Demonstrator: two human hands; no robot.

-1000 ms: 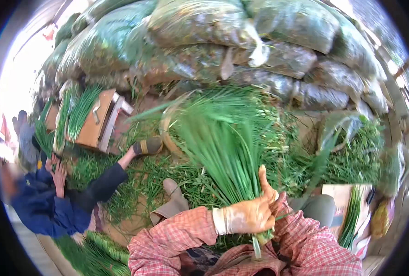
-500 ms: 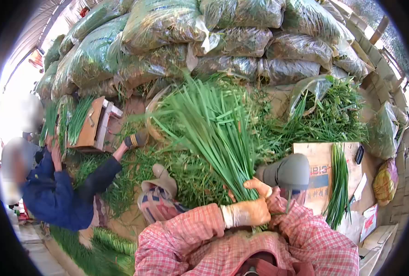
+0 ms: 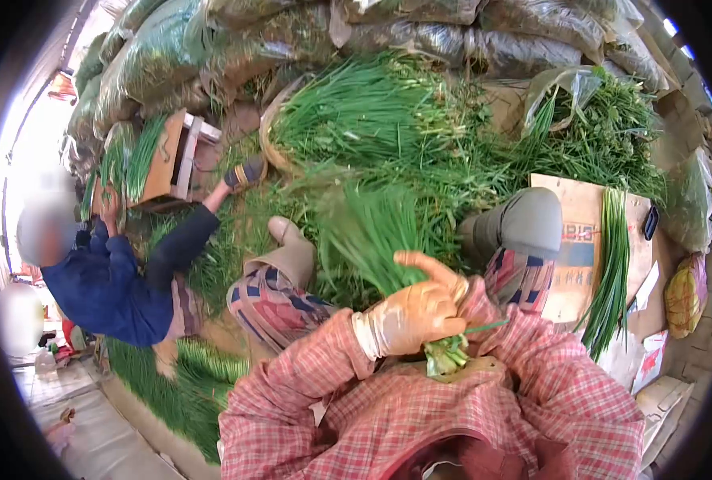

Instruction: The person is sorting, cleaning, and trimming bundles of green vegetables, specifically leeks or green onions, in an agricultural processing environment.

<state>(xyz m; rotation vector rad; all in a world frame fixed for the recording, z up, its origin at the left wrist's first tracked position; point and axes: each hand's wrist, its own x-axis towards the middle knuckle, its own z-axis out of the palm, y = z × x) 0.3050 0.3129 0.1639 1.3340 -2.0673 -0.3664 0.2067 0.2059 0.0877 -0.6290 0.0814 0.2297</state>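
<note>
My left hand (image 3: 416, 318), in a stained glove, is wrapped round a bunch of long green leaves (image 3: 376, 240) near its pale root ends, which stick out below the fist over my lap. The leaf tips fan away from me and are blurred. Just above and behind it is my right hand (image 3: 432, 270), also gloved, with its index finger stretched out to the left beside the stems. Most of its other fingers are hidden, so its hold is unclear. A single green blade pokes out to the right near the right cuff.
A large leaf pile (image 3: 364, 112) lies ahead, below stacked plastic sacks (image 3: 420, 40). On my right a board (image 3: 568, 276) bears a sorted bundle (image 3: 612, 264). At left a co-worker in blue (image 3: 112, 288) sits by a wooden stand (image 3: 164, 160). More greens (image 3: 164, 400) lie lower left.
The bunch has come down and closer to my lap, its root ends now showing. My view has tilted downward, and the co-worker's hands have shifted slightly.
</note>
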